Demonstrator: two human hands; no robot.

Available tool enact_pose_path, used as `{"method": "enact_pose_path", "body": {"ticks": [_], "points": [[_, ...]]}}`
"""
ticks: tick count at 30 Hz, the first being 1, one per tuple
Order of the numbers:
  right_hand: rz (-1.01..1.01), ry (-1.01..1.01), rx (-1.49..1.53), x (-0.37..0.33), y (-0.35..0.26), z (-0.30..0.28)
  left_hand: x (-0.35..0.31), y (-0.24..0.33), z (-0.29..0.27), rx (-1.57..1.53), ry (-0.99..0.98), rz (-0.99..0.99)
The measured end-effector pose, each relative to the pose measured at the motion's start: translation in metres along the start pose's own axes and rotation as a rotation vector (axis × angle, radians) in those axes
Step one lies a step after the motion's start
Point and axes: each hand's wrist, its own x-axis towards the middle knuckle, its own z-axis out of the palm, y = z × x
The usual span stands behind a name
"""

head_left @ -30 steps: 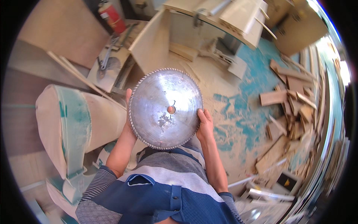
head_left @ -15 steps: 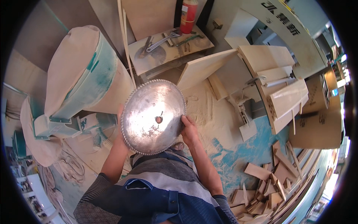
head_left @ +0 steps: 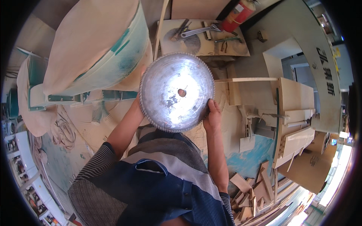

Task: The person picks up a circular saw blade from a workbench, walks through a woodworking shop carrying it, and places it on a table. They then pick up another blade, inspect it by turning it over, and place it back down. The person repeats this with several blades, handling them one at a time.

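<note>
A large round circular saw blade is held up in front of my body, its shiny, stained face toward me. Fine teeth run round its rim and a small hole pierces its centre. My right hand grips the lower right edge, thumb on the face and fingers behind. On the left side, my left hand holds the opposite edge; most of its fingers are hidden behind the blade. Beyond it, a dusty low table carries an adjustable wrench, pliers and other hand tools.
A dust collector with a cloth bag bulks at the left. A red fire extinguisher stands on the table's far end. At the right are a wooden-topped machine, a cardboard box and a heap of wood offcuts.
The saw blade, in both hands, now appears farther right and higher in view. My viewpoint has turned, so the dust collector looks larger and the table sits farther right.
</note>
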Motion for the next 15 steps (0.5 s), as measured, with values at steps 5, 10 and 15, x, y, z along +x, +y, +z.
{"method": "enact_pose_path", "body": {"ticks": [5,10,15], "points": [[-0.002,-0.012,-0.003,0.039,0.009,0.020,0.032,0.027,-0.002,-0.054,-0.090,-0.056],[0.070,0.024,-0.002,0.066,0.019,0.029,0.056,0.045,-0.007,-0.075,-0.143,-0.103],[0.121,0.051,-0.001,0.073,0.008,0.039,0.070,0.058,-0.017,0.040,-0.004,-0.089]]}}
